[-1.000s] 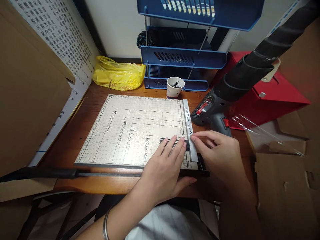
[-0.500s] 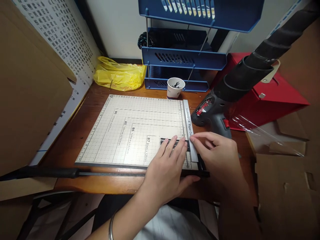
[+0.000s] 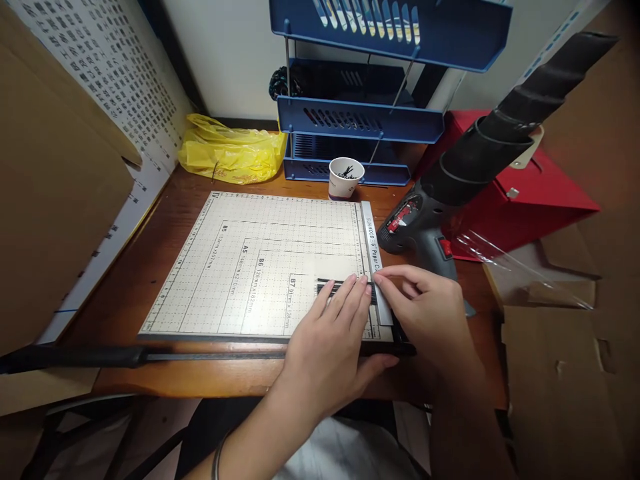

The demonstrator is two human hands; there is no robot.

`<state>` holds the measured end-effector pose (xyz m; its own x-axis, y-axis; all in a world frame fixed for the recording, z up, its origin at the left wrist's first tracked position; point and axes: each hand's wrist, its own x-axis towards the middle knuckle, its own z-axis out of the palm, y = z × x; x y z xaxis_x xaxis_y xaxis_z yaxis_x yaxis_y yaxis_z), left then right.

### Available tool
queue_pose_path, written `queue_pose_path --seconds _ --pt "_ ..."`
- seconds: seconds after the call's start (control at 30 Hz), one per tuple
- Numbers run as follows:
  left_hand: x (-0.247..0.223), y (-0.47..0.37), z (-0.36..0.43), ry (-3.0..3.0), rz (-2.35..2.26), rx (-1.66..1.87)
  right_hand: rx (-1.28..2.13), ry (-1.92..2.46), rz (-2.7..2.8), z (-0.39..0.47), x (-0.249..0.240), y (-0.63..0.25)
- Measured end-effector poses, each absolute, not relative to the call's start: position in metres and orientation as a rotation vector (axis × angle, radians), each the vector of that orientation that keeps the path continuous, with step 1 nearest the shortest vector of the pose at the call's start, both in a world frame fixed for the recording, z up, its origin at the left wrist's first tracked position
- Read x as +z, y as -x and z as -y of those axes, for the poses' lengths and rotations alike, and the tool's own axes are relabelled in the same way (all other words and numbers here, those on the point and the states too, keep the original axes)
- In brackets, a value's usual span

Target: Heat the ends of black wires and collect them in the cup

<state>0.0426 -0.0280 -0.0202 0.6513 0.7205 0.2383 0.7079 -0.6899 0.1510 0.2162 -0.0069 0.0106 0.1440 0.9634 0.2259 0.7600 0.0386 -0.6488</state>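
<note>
A paper cutter with a printed size grid lies on the wooden desk. Several thin black strips lie side by side on its board near the right edge. My left hand rests over them, fingers stretched flat and pressing them down, thumb over the board's front edge. At the cutter's metal guide strip, my right hand has thumb and forefinger pinched at the ends of the strips. What the pinch holds is hidden. The cutter's blade arm with its black handle lies along the front edge.
Behind the cutter stands a paper cup with short black pieces inside. A blue tiered tray and a yellow plastic bag are at the back. On the right are a black heat-gun-like tool, a red box and cardboard.
The whole view has shifted slightly, with the scene a little further left and lower. Both hands keep nearly the same pose at the strips.
</note>
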Motion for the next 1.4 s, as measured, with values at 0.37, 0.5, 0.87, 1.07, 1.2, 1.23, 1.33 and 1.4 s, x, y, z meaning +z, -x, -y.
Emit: queue_pose_path --seconds 0.37,0.5,0.87,1.07,1.2,1.23,1.33,1.4 --pt "-0.013 -0.034 0.028 -2.793 -1.204 0.58 0.455 1.82 1.663 0.012 0.018 -0.223" --pt "-0.011 -0.026 0.025 -2.788 -1.332 0.585 0.393 1.831 1.725 0.016 0.017 -0.219" --pt "-0.017 -0.026 0.021 -2.835 -1.324 0.512 0.563 1.782 1.964 0.028 0.015 -0.216" --pt "-0.012 -0.028 0.022 -2.797 -1.312 0.473 0.55 1.813 1.954 0.025 0.015 -0.215" --pt "-0.013 -0.029 0.023 -2.815 -1.31 0.469 0.521 1.814 1.947 0.024 0.015 -0.216" --pt "-0.014 -0.029 0.023 -2.821 -1.31 0.471 0.514 1.813 1.946 0.024 0.015 -0.216" --pt "-0.016 -0.028 0.023 -2.832 -1.314 0.479 0.507 1.82 1.941 0.023 0.014 -0.216" --pt "-0.017 -0.028 0.023 -2.837 -1.316 0.482 0.505 1.831 1.94 0.023 0.015 -0.216"
